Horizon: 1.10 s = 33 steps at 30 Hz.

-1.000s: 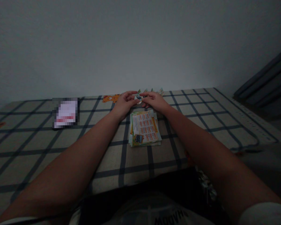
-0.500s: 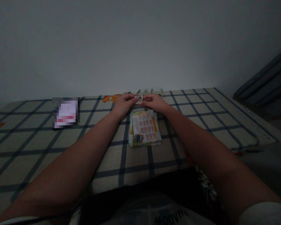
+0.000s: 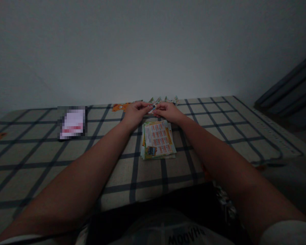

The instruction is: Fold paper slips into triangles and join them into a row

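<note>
Near the far edge of the table, my left hand (image 3: 135, 113) and my right hand (image 3: 169, 111) meet, fingers closed. Between their fingertips is a small white piece with coloured print (image 3: 152, 109), like a paper card or sticker; the fingers cover much of it. Just nearer to me lies a stack of printed leaflets (image 3: 158, 139), slightly fanned, with rows of orange boxes and a small dark picture on the top sheet. Behind my hands runs a row of small green and white pointed items (image 3: 165, 99), partly hidden and too small to name.
A checked cloth (image 3: 112, 190) covers the table, which meets a grey wall (image 3: 153, 51). On the left lies a blurred-out pale, dark-edged object (image 3: 73, 123). An orange bear figure (image 3: 120, 107) shows beside my left hand. Dark folded fabric (image 3: 293, 92) hangs at the right.
The small printed piece has turned or tilted slightly between my fingertips, showing a different part. My hands have stayed almost in the same place; the leaflets have not moved.
</note>
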Each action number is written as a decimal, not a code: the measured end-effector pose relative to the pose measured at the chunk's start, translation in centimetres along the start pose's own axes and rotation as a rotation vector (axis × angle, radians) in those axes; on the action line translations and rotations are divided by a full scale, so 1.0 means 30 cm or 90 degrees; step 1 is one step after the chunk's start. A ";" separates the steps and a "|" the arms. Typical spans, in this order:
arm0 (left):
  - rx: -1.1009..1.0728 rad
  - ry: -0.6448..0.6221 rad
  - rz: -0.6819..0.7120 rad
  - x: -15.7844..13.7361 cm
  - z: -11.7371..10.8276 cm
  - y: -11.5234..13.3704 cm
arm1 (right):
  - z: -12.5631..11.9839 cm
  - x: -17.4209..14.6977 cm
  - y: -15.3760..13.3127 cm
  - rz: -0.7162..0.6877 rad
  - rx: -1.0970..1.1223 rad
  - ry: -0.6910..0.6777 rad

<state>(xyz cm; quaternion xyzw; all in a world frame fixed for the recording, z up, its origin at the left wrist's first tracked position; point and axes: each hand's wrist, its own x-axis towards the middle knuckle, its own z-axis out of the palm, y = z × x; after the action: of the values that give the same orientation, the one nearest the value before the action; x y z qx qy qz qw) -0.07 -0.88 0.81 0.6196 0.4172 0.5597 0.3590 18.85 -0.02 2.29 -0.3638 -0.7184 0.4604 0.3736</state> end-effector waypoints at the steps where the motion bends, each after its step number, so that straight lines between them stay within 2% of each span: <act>1: -0.001 -0.001 0.002 0.000 0.001 0.000 | 0.000 -0.001 -0.005 0.003 0.000 0.001; 7: -0.032 -0.042 -0.049 -0.008 0.005 0.005 | 0.000 -0.001 -0.011 0.006 -0.020 0.018; 11: -0.006 -0.081 -0.040 -0.017 0.003 0.018 | 0.000 -0.001 -0.016 0.014 -0.002 0.020; 20: 0.022 -0.037 0.031 -0.012 0.008 0.031 | 0.008 0.000 -0.023 0.038 0.087 0.022; 27: -0.068 -0.001 -0.040 -0.008 0.006 0.007 | 0.007 0.004 -0.005 0.043 0.130 0.047; 33: 0.028 -0.021 -0.004 -0.004 -0.004 0.008 | 0.008 0.014 0.017 0.028 0.128 0.036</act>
<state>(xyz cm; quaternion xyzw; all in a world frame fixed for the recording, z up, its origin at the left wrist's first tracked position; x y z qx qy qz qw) -0.18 -1.09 1.00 0.6349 0.4255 0.5391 0.3539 18.53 0.41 1.84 -0.3530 -0.6496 0.5278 0.4182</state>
